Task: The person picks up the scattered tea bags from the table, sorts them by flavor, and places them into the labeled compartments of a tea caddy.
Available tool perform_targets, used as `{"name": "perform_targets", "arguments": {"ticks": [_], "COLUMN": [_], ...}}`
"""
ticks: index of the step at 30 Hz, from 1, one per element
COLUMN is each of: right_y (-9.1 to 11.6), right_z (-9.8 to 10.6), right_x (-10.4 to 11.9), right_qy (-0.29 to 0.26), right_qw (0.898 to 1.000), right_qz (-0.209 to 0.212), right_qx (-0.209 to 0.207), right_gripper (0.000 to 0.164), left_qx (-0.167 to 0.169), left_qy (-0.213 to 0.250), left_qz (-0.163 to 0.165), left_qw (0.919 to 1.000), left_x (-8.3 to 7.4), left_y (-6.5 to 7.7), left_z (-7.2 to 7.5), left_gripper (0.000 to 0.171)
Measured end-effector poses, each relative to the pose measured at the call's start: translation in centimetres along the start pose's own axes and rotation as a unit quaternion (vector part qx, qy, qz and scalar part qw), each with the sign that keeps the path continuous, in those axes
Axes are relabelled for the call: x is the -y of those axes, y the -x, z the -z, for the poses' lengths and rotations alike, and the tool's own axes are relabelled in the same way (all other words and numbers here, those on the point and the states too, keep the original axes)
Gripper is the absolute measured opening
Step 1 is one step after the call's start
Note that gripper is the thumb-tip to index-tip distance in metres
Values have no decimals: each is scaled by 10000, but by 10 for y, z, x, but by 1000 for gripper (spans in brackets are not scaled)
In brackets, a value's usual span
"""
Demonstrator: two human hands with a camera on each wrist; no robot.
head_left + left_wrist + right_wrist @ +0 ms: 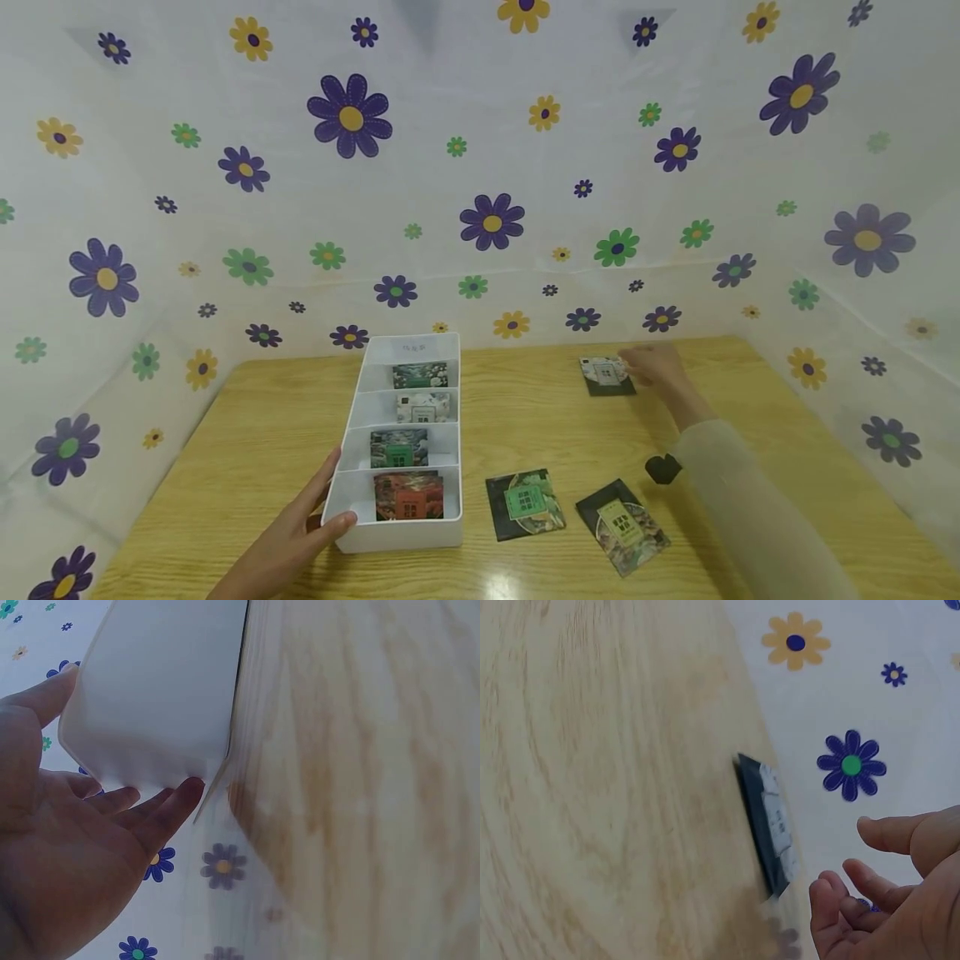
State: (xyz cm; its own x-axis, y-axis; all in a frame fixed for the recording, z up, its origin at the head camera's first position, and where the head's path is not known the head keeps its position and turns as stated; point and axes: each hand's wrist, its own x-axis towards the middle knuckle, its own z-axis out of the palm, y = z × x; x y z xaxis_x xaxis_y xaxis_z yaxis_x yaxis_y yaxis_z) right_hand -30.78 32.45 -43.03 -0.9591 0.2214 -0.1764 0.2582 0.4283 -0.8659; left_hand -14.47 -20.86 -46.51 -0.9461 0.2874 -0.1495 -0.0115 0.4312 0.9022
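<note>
My left hand (296,525) holds the near left corner of a white divided box (405,535), thumb on its front end and fingers along its side. In the left wrist view, the fingers (169,814) curve against the box's smooth white wall (161,690). At the back right, my right hand (660,371) is beside a flat black-and-white tea sachet (606,375) lying on the table. The right wrist view shows this sachet (769,829) apart from the hand (900,892), whose thumb and fingers are spread with nothing between them.
Red sachets (408,497), a dark green one (399,448), a white floral one (422,408) and a dark floral one (420,375) stand in the box's compartments. A green-labelled sachet (525,504) and a yellow-labelled sachet (622,527) lie right of it. Flowered sheeting (420,175) surrounds the wooden table (517,425).
</note>
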Motion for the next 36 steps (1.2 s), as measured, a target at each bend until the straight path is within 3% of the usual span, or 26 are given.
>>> {"name": "perform_targets", "arguments": {"ticks": [4, 7, 11, 17, 22, 36], "right_y": [-7, -10, -13, -18, -18, -15], "right_z": [-1, -4, -11, -22, -28, -31], "right_x": [-6, -9, -9, -10, -6, -10], "right_qy": [-21, 80, 653, 1645, 2165, 1966], "right_qw": [9988, 9977, 9962, 9854, 9753, 9804], "right_qz": [-415, -509, -332, -167, -228, 2], "right_qx": [-272, -440, -471, -407, -372, -132], "right_gripper": [34, 43, 62, 40, 50, 40], "left_qx": [-27, -68, -67, 14, 13, -28], "left_qy": [-9, -68, -65, 55, 55, 40], "left_qz": [39, 89, 114, 71, 48, 8], "left_qw": [10000, 9999, 9999, 10000, 10000, 10000], "left_x": [-1, -1, -2, -2, -2, -1], "left_y": [0, 0, 0, 0, 1, 1], "left_z": [0, 0, -1, -1, 0, -1], "left_gripper": [87, 87, 87, 87, 87, 87]}}
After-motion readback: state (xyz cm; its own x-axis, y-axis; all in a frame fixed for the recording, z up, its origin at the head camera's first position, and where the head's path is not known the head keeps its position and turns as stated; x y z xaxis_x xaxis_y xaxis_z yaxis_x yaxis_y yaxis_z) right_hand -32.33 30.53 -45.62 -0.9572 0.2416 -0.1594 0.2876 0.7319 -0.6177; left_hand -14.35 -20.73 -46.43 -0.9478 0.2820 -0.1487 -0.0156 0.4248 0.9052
